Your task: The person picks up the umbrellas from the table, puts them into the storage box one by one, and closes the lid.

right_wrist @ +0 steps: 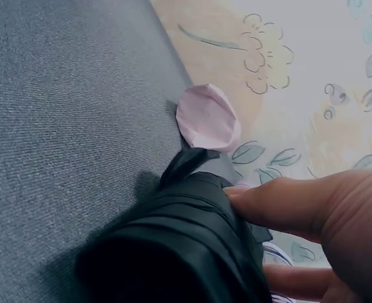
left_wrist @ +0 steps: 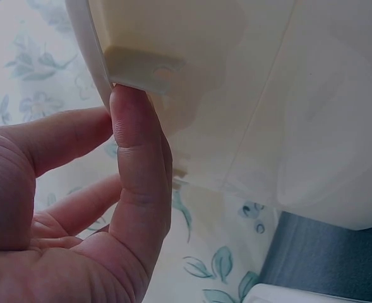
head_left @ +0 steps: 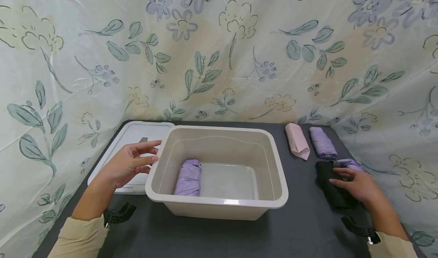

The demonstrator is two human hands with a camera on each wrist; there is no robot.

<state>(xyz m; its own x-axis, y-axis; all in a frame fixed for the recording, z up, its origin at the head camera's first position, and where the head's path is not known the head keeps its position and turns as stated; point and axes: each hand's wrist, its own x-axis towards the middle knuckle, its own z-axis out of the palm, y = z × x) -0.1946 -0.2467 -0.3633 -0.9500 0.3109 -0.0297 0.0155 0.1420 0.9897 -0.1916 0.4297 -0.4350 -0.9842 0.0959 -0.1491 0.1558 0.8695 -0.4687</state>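
Observation:
A beige plastic bin (head_left: 222, 209) stands in the middle of the table, with a purple cloth roll (head_left: 188, 178) lying inside at its left. My left hand (head_left: 133, 161) pinches the bin's left rim with its fingertips; the left wrist view has them at the rim's underside. Far to the right, my right hand (head_left: 357, 184) touches a black cloth roll (head_left: 330, 191). Its fingertips rest on the roll's upper right side, also seen in the right wrist view, without wrapping round it. Part of another purple roll (head_left: 349, 163) shows beyond that hand.
Behind the black roll lie a pink roll (head_left: 297, 140) and a lavender roll (head_left: 323, 142). A white lid (head_left: 131, 136) lies flat left of the bin, partly under my left hand in the head view. Flowered sheeting (head_left: 219, 60) hangs round the dark table (head_left: 191, 235).

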